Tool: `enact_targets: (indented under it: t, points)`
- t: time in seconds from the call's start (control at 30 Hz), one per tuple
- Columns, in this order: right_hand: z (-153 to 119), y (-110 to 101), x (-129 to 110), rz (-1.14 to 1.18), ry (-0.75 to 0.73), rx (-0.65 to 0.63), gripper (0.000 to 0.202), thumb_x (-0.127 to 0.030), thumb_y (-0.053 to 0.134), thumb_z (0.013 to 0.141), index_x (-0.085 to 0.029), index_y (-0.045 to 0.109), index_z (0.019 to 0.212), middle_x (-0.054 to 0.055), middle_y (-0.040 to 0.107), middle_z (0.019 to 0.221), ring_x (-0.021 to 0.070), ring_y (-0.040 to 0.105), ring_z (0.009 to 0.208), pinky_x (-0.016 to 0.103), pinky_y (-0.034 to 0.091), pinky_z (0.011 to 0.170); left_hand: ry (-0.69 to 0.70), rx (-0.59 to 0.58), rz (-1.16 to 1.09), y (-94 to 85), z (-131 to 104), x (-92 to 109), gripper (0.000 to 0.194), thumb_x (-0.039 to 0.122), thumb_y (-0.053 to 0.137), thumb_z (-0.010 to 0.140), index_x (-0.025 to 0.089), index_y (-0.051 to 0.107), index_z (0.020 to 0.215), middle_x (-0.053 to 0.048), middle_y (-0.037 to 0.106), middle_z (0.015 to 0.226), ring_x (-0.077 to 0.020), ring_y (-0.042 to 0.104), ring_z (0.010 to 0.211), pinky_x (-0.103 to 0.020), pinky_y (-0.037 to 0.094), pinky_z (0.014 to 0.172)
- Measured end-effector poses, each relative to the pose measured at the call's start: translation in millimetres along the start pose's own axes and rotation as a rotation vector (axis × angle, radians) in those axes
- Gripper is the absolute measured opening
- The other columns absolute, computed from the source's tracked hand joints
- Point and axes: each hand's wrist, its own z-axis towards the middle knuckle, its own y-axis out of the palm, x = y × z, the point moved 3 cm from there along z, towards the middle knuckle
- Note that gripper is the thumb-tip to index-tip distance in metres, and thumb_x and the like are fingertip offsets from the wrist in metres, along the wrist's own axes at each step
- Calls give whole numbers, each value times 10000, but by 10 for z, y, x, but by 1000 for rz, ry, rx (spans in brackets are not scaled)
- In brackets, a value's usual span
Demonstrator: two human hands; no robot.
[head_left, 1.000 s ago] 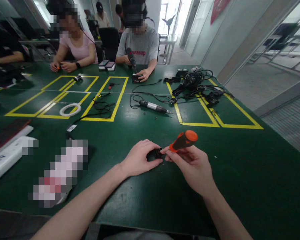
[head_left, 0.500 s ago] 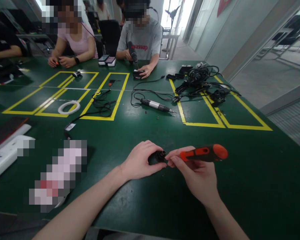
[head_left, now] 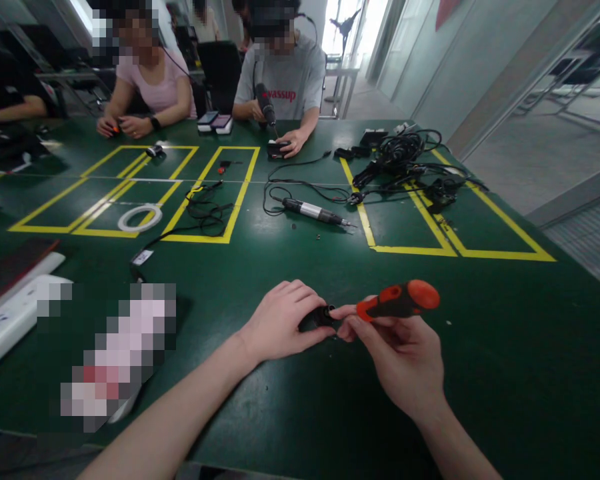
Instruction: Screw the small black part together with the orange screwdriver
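Evidently, orange-and-black screwdriver (head_left: 397, 300) gripped, right fingers (head_left: 347, 327) meet the small black part (head_left: 324, 315) in the left fingers (head_left: 313, 320).

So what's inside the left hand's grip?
A black part shows between the thumb and fingers of the left hand. The hand covers the rest, so its full shape can't be seen. A fingertip of the right hand is at its edge.

Green table (head_left: 220, 273), bright window behind (head_left: 347, 30).
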Motion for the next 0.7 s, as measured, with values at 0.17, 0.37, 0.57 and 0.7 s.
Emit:
enact_targets:
  t: [0.17, 0.37, 0.57, 0.7]
  points:
    - [-8, 50, -28, 55, 9, -66, 77, -227, 723, 967, -231, 795, 937, 28, 808, 805, 116, 725, 620, 194, 643, 625, 17, 2, 47, -28, -4, -27, 226, 401, 724, 946, 200, 737, 1048, -41, 766, 1049, -214, 668, 948, -353, 495, 822]
    - [-34, 61, 33, 124, 81, 6, 44, -250, 812, 890, -221, 793, 863, 37, 813, 797, 130, 739, 638, 197, 645, 629, 33, 1, 90, -34, -10, -45, 282, 452, 712, 954, 197, 757, 1064, -52, 742, 1006, -212, 664, 918, -339, 501, 796]
    - [-2, 65, -34, 87, 36, -24, 30, -212, 792, 883, -229, 814, 870, 7, 744, 730, 120, 686, 596, 187, 599, 573, 37, -41, 102, -15, -9, -68, 313, 479, 691, 958, 199, 751, 1084, -47, 713, 929, -201, 650, 851, -325, 490, 753]
    - [-15, 68, -63, 24, -8, -91, 100, -212, 718, 945, -230, 803, 895, 20, 736, 727, 151, 716, 641, 217, 619, 610, 13, -84, 130, 7, -5, -77, 346, 504, 685, 951, 186, 750, 1075, -51, 713, 903, -206, 651, 841, -329, 467, 733]
